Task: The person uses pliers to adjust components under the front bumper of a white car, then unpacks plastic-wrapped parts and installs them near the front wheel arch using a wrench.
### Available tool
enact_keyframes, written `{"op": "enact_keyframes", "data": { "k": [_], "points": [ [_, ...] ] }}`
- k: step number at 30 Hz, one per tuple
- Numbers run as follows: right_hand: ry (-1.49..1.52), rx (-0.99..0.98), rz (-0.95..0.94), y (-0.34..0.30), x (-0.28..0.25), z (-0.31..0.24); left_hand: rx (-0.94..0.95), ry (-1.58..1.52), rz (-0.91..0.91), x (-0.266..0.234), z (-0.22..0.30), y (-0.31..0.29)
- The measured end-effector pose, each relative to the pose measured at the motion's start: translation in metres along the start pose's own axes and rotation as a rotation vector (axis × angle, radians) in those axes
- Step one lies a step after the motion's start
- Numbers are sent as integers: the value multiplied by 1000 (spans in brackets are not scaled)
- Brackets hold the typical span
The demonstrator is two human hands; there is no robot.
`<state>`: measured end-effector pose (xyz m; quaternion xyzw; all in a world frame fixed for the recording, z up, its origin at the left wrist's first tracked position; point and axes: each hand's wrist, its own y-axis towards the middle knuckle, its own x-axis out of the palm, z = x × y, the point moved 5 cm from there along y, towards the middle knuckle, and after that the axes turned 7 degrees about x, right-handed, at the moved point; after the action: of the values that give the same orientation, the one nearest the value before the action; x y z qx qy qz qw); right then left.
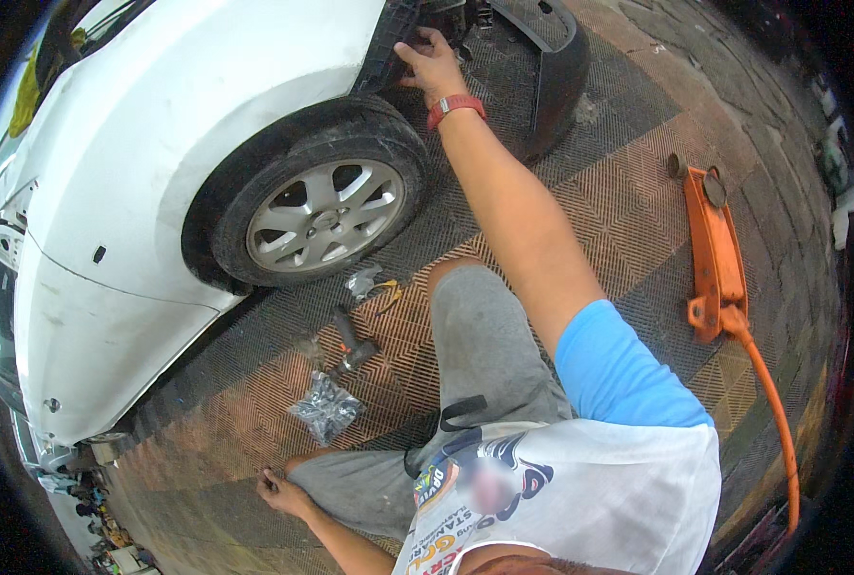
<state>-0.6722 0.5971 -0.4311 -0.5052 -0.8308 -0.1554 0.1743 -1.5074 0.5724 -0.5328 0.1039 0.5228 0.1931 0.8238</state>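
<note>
My right hand (431,67) reaches out to the black plastic liner (385,50) at the end of the white car's fender. Its fingers are apart, and the fingertips meet or nearly meet the liner's edge. Low beside my bent knee is my left hand (284,495), fingers curled in; whatever they hold, if anything, is too small to make out. A clear bag of small dark parts (327,406) lies on the floor between that knee and the car. Next to the bag rests a dark cordless power tool (352,343).
The car's wheel (326,218) stands close to my right arm. A black bumper (563,77) lies beyond that arm. An orange floor jack (717,254) with a long handle is at the right. Another small plastic bag (362,283) and a yellow-handled item (389,297) lie by the tyre.
</note>
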Motion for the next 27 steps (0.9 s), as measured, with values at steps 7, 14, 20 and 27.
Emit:
{"op": "enact_keyframes", "data": {
  "k": [7, 14, 20, 27],
  "points": [
    [140, -23, 228, -1, -32, 10, -81, 5, 28, -3, -15, -2],
    [134, -42, 90, 6, -20, 7, -98, 19, -56, -8, -15, -1],
    [160, -32, 66, 5, -8, 3, -101, -16, -25, -10, -10, -4],
    [203, -61, 43, 5, -6, 2, -151, 27, -7, -10, -6, -4]
  ]
}}
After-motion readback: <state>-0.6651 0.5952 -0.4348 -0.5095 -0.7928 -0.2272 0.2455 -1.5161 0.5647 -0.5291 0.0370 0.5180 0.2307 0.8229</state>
